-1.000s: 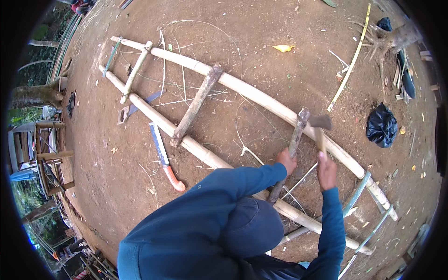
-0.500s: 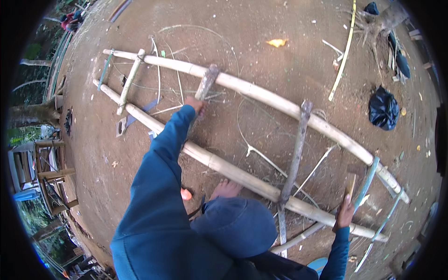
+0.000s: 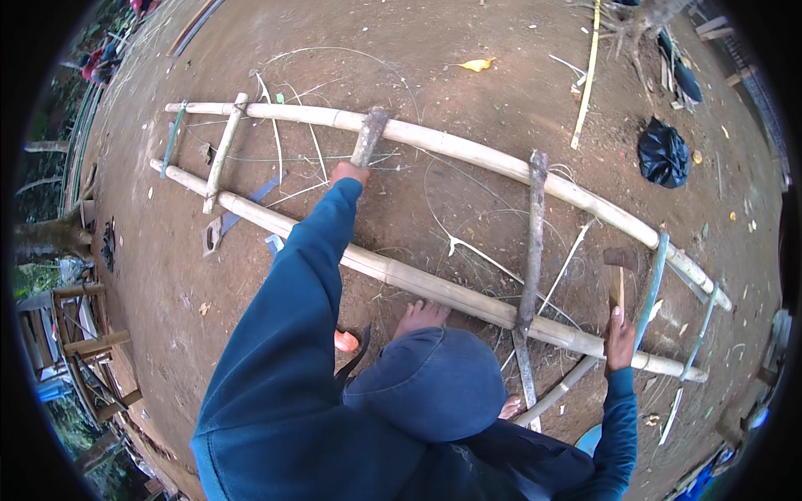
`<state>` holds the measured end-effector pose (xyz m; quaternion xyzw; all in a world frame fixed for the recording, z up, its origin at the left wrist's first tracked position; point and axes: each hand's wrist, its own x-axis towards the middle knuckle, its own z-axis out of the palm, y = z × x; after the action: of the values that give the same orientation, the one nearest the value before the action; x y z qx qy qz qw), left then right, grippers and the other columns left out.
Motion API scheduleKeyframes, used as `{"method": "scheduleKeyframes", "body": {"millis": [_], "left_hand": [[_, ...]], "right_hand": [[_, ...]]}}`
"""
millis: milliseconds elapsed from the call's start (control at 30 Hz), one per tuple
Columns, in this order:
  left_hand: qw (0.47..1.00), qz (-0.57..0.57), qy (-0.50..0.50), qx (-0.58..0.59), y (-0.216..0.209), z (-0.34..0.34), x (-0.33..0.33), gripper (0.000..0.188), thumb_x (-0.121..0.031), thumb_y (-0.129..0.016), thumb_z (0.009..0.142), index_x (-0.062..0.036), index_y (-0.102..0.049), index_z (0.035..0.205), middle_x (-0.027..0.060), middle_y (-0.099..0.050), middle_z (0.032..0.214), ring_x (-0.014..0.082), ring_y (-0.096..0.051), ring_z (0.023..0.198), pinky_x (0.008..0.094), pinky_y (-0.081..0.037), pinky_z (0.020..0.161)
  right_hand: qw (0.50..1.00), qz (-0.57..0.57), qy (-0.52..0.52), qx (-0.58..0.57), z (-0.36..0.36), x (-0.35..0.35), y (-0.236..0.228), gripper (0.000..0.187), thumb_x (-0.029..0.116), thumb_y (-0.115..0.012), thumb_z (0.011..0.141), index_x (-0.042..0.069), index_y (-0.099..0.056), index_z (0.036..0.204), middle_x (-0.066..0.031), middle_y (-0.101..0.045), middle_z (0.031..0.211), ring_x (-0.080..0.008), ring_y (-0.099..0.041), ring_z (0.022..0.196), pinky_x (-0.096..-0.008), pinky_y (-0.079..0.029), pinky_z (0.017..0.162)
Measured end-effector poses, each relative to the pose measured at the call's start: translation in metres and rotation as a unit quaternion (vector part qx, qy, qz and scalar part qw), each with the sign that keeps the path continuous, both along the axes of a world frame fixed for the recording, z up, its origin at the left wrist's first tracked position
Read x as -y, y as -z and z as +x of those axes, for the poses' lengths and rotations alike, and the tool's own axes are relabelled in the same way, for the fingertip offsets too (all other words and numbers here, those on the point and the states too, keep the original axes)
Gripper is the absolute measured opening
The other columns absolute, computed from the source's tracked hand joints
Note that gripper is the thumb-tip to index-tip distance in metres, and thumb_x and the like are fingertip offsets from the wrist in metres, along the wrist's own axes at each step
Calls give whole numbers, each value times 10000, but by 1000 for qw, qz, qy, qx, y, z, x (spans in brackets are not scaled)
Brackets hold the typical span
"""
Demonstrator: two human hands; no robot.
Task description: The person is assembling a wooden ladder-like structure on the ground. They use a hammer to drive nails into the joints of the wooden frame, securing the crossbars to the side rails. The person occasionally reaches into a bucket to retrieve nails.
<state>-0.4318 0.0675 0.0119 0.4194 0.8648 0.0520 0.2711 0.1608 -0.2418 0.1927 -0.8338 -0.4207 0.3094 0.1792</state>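
A ladder-like frame of two long bamboo poles [image 3: 451, 149] lies across the dirt ground, joined by several crosspieces. My left hand [image 3: 349, 173] is closed around the near part of a thick, bark-covered crosspiece [image 3: 369, 138], whose far end rests over the far pole. At the right, my right hand [image 3: 619, 341] grips a hatchet-like tool [image 3: 617, 284] with a pale wooden handle and a dark, flat head. The tool is upright in view, just left of a green crosspiece [image 3: 654, 284]. A second bark-covered crosspiece [image 3: 533, 242] spans both poles.
A handsaw [image 3: 212, 238] lies beside the near pole at left. Thin sticks and loose strands [image 3: 493, 265] are scattered inside the frame. A black plastic bag [image 3: 664, 154], a yellow strip [image 3: 588, 75] and tree roots are at far right. A bare foot [image 3: 420, 317] touches the ground by the near pole.
The whole view has shifted and tilted slightly. My right hand, with the tool, appears higher up in the picture. My left hand keeps its grip on the crosspiece.
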Motion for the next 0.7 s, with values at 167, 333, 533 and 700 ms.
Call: {"method": "scheduleKeyframes", "body": {"millis": [167,333,533,700], "left_hand": [[965,-19,159,207,37,112,-43,620,-535,-771,724,-57,-675,1106,89,-675,860,232,-635,783,337,-526,713],[919,217,269,-190,14,102,-20,695,-633,-577,836,-72,-539,1245,163,-603,1132,328,-583,1021,495,-459,865],[759,451,412,-225,-26,334,53,601,-581,-597,850,-115,-548,1227,162,-545,1201,359,-489,1138,524,-382,940],[688,466,535,-152,-58,433,88,546,-522,-601,876,-128,-537,1249,170,-537,1217,373,-475,1152,519,-373,943]], "right_hand": [[995,-57,66,52,37,63,-43,538,496,-458,976,18,-545,743,-66,-495,592,-161,-482,563,-362,-385,512],[989,-100,102,-27,102,127,-20,579,551,-499,936,7,-684,874,-156,-645,672,-264,-644,631,-421,-500,591],[946,-116,299,-34,108,326,28,628,618,-461,913,39,-578,1127,-213,-646,769,-356,-654,702,-470,-508,619],[926,-176,334,8,130,366,69,483,496,-537,924,35,-595,1060,-224,-644,865,-356,-647,753,-459,-518,677]]}}
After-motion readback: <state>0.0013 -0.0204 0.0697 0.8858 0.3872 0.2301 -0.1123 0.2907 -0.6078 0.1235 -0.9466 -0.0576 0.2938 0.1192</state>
